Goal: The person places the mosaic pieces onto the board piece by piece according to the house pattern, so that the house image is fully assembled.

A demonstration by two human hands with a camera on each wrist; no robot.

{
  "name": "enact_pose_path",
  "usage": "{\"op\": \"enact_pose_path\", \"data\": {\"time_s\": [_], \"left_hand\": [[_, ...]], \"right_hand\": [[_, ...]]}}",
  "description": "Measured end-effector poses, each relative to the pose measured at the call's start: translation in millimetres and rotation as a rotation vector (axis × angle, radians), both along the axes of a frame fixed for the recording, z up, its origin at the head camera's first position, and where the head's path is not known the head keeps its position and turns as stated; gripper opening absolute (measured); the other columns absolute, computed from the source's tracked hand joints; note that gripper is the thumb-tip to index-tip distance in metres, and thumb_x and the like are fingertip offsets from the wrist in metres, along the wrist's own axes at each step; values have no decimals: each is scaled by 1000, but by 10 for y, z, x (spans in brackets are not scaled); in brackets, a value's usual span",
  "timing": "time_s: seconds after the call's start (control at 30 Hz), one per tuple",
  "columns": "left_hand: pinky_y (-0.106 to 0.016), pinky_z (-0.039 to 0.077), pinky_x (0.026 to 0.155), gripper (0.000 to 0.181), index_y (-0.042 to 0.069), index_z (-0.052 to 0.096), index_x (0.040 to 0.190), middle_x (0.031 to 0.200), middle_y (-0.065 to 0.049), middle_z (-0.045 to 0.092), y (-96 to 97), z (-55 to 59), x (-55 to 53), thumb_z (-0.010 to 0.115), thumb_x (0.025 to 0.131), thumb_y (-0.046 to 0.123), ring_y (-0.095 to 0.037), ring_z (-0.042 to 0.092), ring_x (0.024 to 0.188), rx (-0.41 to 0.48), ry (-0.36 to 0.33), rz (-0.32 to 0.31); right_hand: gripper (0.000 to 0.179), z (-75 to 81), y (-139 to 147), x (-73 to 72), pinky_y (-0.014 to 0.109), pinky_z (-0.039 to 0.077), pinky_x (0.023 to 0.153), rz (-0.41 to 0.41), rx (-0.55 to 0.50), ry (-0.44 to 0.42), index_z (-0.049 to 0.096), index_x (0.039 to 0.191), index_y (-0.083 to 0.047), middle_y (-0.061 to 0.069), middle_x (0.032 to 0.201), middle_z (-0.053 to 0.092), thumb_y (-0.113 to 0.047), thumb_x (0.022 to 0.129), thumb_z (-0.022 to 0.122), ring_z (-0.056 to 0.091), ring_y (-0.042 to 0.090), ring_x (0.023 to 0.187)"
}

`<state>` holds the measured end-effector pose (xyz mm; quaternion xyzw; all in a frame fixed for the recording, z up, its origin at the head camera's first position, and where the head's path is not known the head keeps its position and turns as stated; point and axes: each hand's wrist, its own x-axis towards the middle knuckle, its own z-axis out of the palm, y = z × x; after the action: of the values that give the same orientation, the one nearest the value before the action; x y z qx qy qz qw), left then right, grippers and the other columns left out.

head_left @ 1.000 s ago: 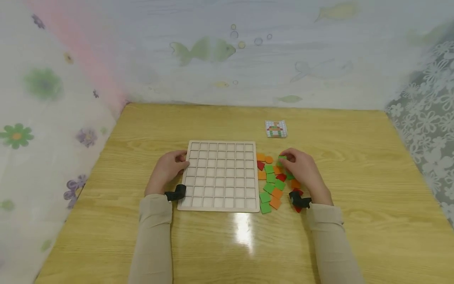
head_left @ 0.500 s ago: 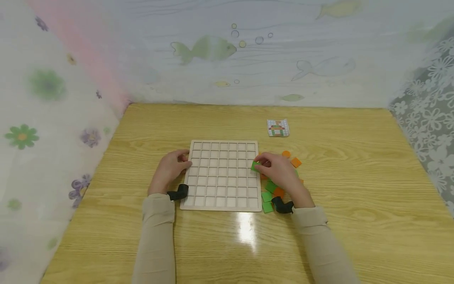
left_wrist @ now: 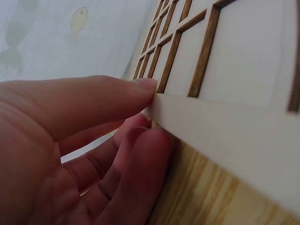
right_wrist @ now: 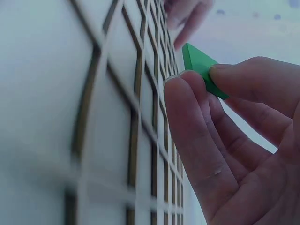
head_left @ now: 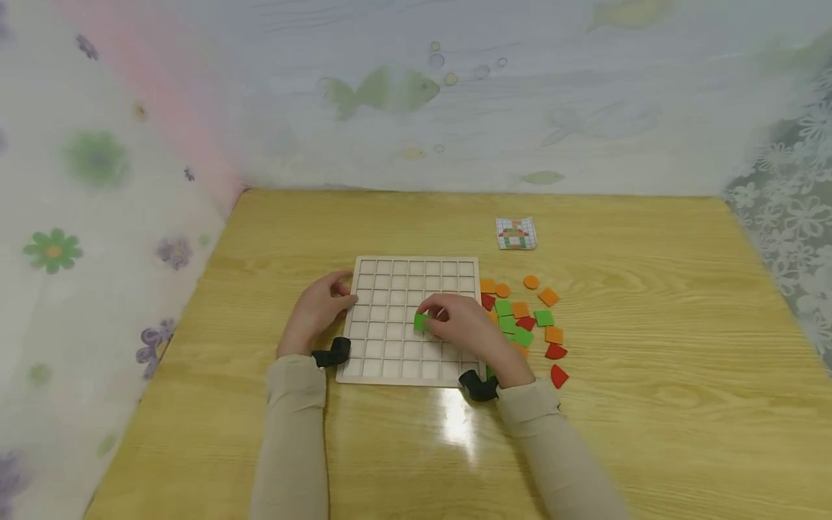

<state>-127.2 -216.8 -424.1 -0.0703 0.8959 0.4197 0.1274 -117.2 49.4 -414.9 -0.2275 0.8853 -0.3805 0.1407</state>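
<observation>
A pale wooden grid board (head_left: 391, 349) with square recesses lies on the table. My left hand (head_left: 316, 309) holds its left edge; in the left wrist view the thumb (left_wrist: 126, 96) presses on the rim and the other fingers curl against the edge below. Over the middle of the board, my right hand (head_left: 464, 328) pinches a green square tile (head_left: 419, 322) between thumb and fingers. The right wrist view shows this tile (right_wrist: 199, 64) tilted, close over the recesses. The right forearm and hand cover the board's lower right part.
Several loose tiles lie right of the board: green squares (head_left: 544, 318), orange squares (head_left: 549, 297), orange discs (head_left: 531, 282) and red quarter-rounds (head_left: 559, 376). Behind them lies a small printed pattern card (head_left: 516, 234). A painted wall (head_left: 390, 144) borders the wooden table's (head_left: 617, 289) far edge.
My right hand has picked up the green tile from the pile and carried it left over the middle of the board. The left hand has stayed at the board's left edge.
</observation>
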Motion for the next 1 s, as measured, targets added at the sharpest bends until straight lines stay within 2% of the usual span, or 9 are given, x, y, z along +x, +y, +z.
{"op": "enact_pose_path", "data": {"time_s": [0.17,0.37,0.63,0.87,1.0], "left_hand": [[-29,43,66,49,14,44,131,99,-5,51,43,-39,-50,59,85,20,-19,54,73,20,4,-10],[-29,42,66,48,13,44,130,98,-5,51,41,-49,-57,59,85,19,-19,53,72,-10,-2,-8],[-30,38,65,50,12,44,130,92,-5,51,45,-23,-70,56,81,15,-19,51,68,-51,24,-25],[-30,38,63,53,11,43,130,92,-5,50,43,2,-62,53,78,12,-20,50,68,-70,45,-7],[-30,38,62,52,11,44,130,92,-5,50,20,4,-39,53,78,12,-20,49,68,-74,40,4]], "right_hand": [[14,-24,-172,45,26,43,68,22,-2,-12,64,95,-24,-10,82,57,-20,83,59,52,7,74],[13,-52,-417,175,23,43,66,84,23,-2,65,95,-22,-11,80,58,-22,83,59,52,5,73],[6,-73,-619,337,18,42,63,102,18,80,67,87,-19,-14,75,58,-21,82,64,51,1,68],[4,-30,-721,412,17,40,58,139,121,153,67,83,-18,-13,72,56,-21,81,65,49,1,64],[5,-17,-746,464,17,39,56,175,186,202,65,78,-18,-11,72,49,-23,80,67,46,3,63]]}}
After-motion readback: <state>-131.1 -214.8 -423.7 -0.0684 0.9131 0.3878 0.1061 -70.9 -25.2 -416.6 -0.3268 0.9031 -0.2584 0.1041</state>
